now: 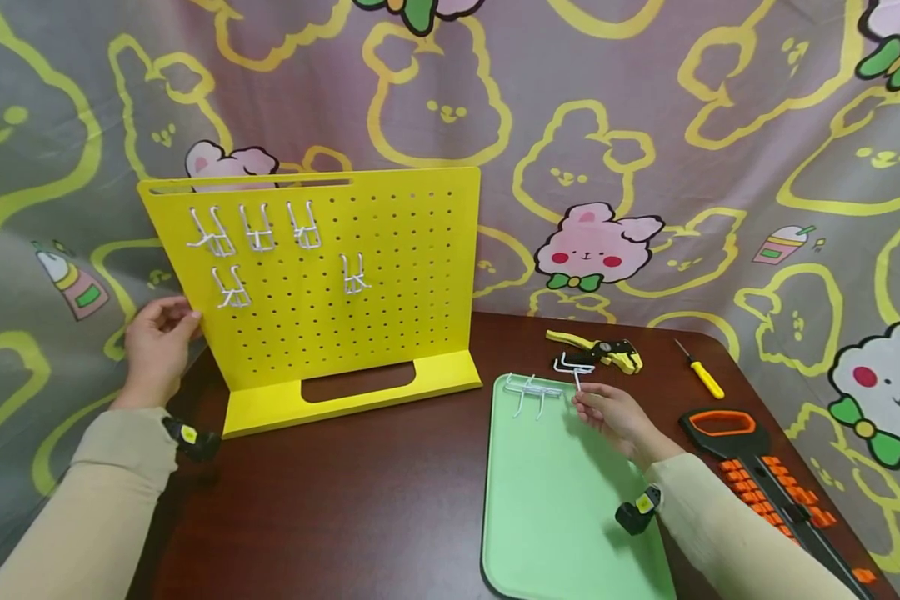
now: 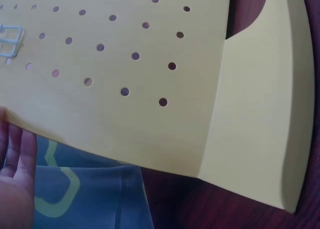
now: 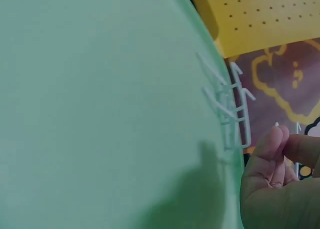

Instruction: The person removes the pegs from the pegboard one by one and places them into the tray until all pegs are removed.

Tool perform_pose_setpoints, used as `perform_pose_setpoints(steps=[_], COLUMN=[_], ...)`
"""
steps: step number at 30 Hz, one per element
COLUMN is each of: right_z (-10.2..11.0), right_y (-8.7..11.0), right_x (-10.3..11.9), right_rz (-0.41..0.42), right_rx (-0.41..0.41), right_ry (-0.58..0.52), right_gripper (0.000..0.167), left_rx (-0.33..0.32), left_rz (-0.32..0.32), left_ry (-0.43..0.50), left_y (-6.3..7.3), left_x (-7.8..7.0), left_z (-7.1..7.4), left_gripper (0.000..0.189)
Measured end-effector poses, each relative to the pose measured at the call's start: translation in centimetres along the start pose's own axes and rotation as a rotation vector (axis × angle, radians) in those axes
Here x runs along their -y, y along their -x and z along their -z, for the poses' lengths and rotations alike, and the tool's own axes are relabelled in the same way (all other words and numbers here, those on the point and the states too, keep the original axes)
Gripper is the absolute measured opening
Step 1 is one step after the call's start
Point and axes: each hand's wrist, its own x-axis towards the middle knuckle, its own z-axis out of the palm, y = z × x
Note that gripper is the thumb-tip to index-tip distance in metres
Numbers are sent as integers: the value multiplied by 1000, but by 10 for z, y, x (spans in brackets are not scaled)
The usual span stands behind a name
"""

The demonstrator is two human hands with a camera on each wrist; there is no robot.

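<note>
The yellow pegboard (image 1: 412, 292) stands upright on its base, with several white wire hooks (image 1: 258, 229) fixed in its upper left and middle. My left hand (image 1: 153, 354) grips the board's left edge, thumb at the front; in the left wrist view the fingers (image 2: 27, 151) meet that edge. Over the far end of the green tray (image 1: 555, 500), my right hand (image 1: 618, 417) pinches one white wire hook (image 1: 576, 368) by a prong. Mostly covered by the fingers in the right wrist view, its tip (image 3: 277, 124) shows above them. More white hooks (image 1: 531, 390) lie at the tray's far left corner.
Behind the tray lies a yellow-and-black wire stripper (image 1: 607, 350). A yellow-handled screwdriver (image 1: 705, 379) rests at the back right. Along the right side lies a black tool holder with orange pieces (image 1: 757, 475). A patterned curtain (image 1: 450, 100) hangs behind the brown table (image 1: 345, 500).
</note>
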Motion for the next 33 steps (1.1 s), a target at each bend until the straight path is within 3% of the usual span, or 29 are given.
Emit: perform_pose_setpoints(steps=[7,15,25,33], right_z=[2,-1,-5,-7], right_y=[3,2,1,1], right_x=[-14,-18,-21,-22], right_rz=[-22,-52,-67,-40], right_rx=[-16,-30,-55,-38], right_ry=[36,64,141,186], right_gripper=[38,37,32,31], left_rx=[6,-2,6,6], left_rz=[-13,-1,-30,-13], left_ry=[-15,49,-36,-39], left_y=[-1,-2,-2,-1], left_x=[2,3,3,2], left_z=[-2,-1,0,1], left_gripper=[27,28,28,27])
